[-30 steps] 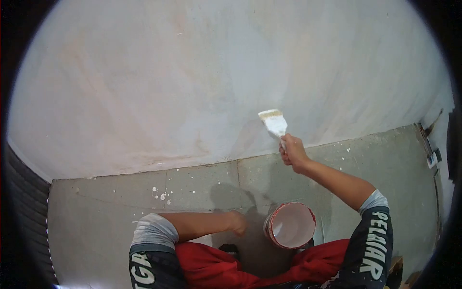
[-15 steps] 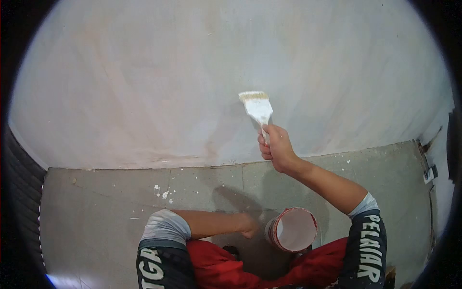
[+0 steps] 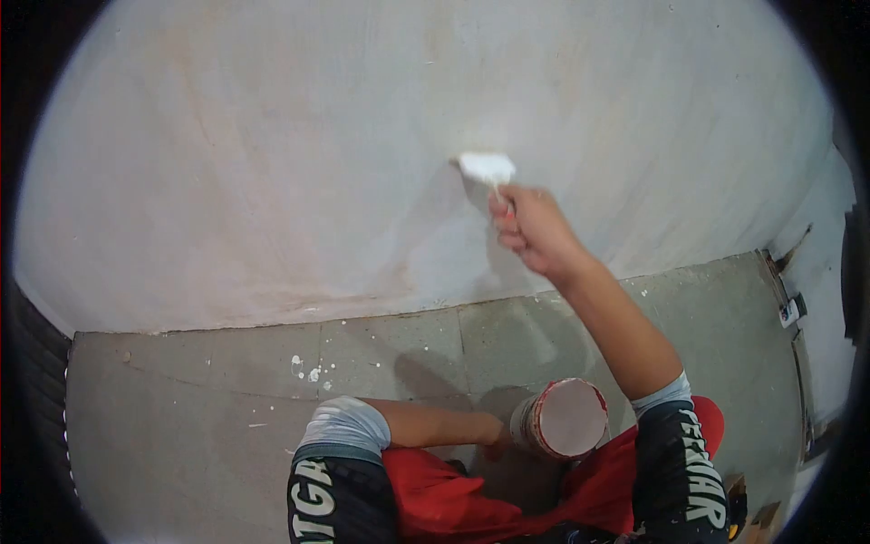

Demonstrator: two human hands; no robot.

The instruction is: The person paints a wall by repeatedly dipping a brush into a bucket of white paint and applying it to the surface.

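Note:
My right hand [image 3: 535, 228] is closed round the handle of a paintbrush [image 3: 487, 168]. The brush is white with paint, and its bristle end is at the pale wall [image 3: 299, 163]. My left hand [image 3: 492, 433] hangs low beside a paint bucket [image 3: 573, 419] on the floor. Its fingers are in shadow, so whether they touch the bucket does not show. The bucket has red-smeared paint along its rim and a whitish inside.
Grey floor tiles [image 3: 227, 435] carry white paint spots near the foot of the wall. A dark ribbed surface [image 3: 36, 363] stands at the left edge. On the right, a small white-and-dark object [image 3: 793, 310] sits by the side wall.
My right hand and the brush have moved up the wall, and the brush now looks foreshortened. My left hand appears closer to the bucket. The whole view has shifted slightly.

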